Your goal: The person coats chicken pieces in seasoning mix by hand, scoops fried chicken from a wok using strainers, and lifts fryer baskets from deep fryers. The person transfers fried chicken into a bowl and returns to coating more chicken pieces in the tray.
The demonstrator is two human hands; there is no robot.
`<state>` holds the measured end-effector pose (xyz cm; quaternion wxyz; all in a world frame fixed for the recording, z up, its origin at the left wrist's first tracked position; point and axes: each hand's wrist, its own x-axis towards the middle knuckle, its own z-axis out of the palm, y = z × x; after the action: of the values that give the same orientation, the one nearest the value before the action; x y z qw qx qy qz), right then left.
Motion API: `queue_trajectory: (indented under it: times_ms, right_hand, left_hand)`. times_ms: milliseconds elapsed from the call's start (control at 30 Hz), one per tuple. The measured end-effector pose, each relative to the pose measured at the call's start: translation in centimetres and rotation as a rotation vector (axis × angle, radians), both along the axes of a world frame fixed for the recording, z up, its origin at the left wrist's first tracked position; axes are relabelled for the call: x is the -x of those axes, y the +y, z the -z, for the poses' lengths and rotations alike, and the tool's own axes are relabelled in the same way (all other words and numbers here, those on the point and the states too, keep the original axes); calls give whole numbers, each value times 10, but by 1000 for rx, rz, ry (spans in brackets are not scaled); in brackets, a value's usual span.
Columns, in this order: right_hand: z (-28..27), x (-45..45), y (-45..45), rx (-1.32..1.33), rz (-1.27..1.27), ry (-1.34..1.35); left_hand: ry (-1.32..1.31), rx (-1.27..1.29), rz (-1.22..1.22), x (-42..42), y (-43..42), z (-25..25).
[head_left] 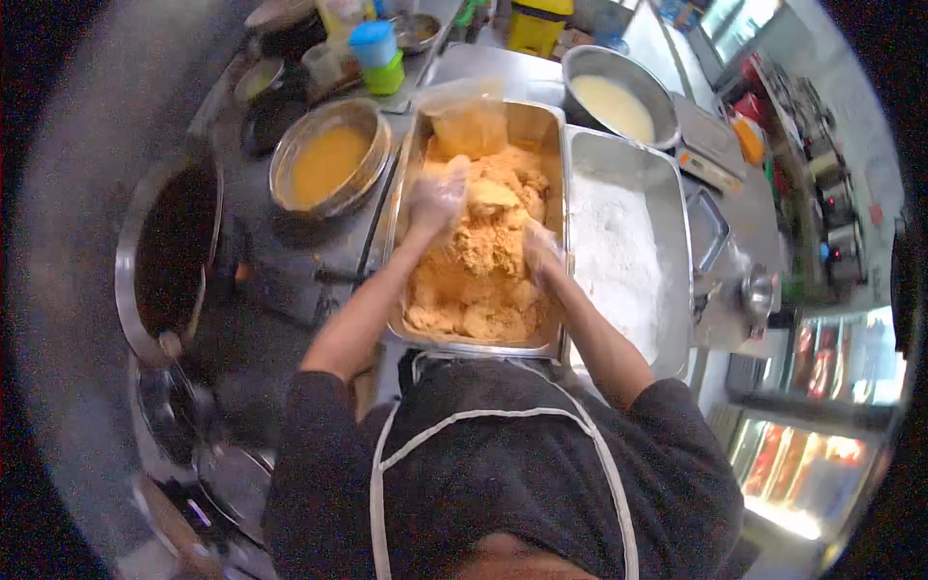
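A deep metal tray (480, 345) holds orange crumb coating and coated pieces (491, 198). My left hand (442, 198), in a clear glove, is over the left side of the coating beside a coated piece; motion smears its fingers. At the tray's right side, my right hand (541, 249), also gloved, touches the crumbs and pieces, its fingers blurred and partly hidden. Between both hands lies a heap of clumped crumbs (480, 248). A clear container (469, 126) with orange contents stands in the tray's far end.
A tray of white powder (614, 251) adjoins on the right. Behind it are a bowl of pale liquid (614, 104) and a scale (710, 155). On the left are a bowl of orange liquid (329, 164) and a large dark pan (174, 251).
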<state>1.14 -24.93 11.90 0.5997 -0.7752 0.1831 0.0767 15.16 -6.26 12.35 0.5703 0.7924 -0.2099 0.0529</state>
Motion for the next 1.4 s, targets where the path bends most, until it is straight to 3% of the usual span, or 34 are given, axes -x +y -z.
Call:
queue_trajectory:
  times_ms: [33, 67, 133, 167, 233, 267, 333, 400, 433, 533, 600, 667, 733, 767, 800, 833, 867, 933, 1033, 1100, 1167, 1200, 1267, 1333, 1400]
  right_hand:
    - [-12, -2, -5, 152, -80, 4]
    - [-21, -5, -8, 327, -198, 5]
    - [-38, -4, -9, 607, -436, -4]
    - [-43, -2, -8, 724, -551, -23]
    - [-43, 8, -1, 550, -399, -141]
    - [-44, 10, 0, 493, -356, -177]
    - [-50, -1, -6, 267, -214, -8]
    - [-48, -25, -21, 281, -144, 82]
    - [-51, -40, -24, 335, -119, 89]
    - [-72, -86, -28, 561, -130, 40]
    - [-78, -112, -27, 694, -189, -24]
    - [-76, -138, -19, 942, -405, -68]
    - [-44, -172, -33, 948, -578, -139]
    - [-13, -190, -48, 958, -730, -194]
    - [22, -204, -61, 967, -883, -245]
    - [66, -210, -69, 917, -619, -630]
    - [77, -214, -71, 903, -680, -487]
    - [79, -216, -70, 889, -735, -193]
    - [78, -204, -72, 902, -714, -82]
    - [75, -197, -67, 878, -683, -40]
    - [72, -190, -64, 853, -652, 9]
    - [68, -189, -61, 835, -636, 25]
    - [55, -184, -53, 802, -596, 55]
    - [41, -177, -46, 743, -549, 87]
    - [23, -168, -37, 670, -496, 129]
  left_hand:
    - [-80, -47, 0, -13, 6, 1]
    - [-61, -222, 183, -8, 12, -47]
    - [-23, -373, 337, -9, 17, -54]
    - [-183, -390, 322, -9, 14, -29]
    - [-224, -719, 489, 0, 26, -38]
    - [-206, -708, 473, -2, 27, -37]
    - [39, -1018, 683, -12, 24, -40]
    - [149, -877, 600, -14, 32, -59]
    - [-101, -908, 658, -28, 31, -45]
    - [104, -665, 341, -48, 15, 7]
    - [112, -779, 220, -77, 5, 41]
    - [406, -969, 176, -45, -8, -24]
    - [89, -822, -14, -63, -19, 72]
    - [93, -825, -35, -62, -21, 53]
    - [255, -855, -26, -54, -24, 28]
    - [414, -892, -21, -45, -26, 2]
    - [461, -846, 15, -46, -24, 16]
    - [468, -597, 72, -61, -20, 71]
    - [360, 41, 150, -92, -29, 180]
    - [163, -113, 0, -77, -29, 159]
    - [736, 218, 154, -52, -26, 94]
    - [729, 214, 166, -50, -31, 93]
    - [961, -188, 95, -54, -35, 86]
    - [977, -141, 126, -35, -30, 36]
    - [645, -366, 379, -39, -22, 40]
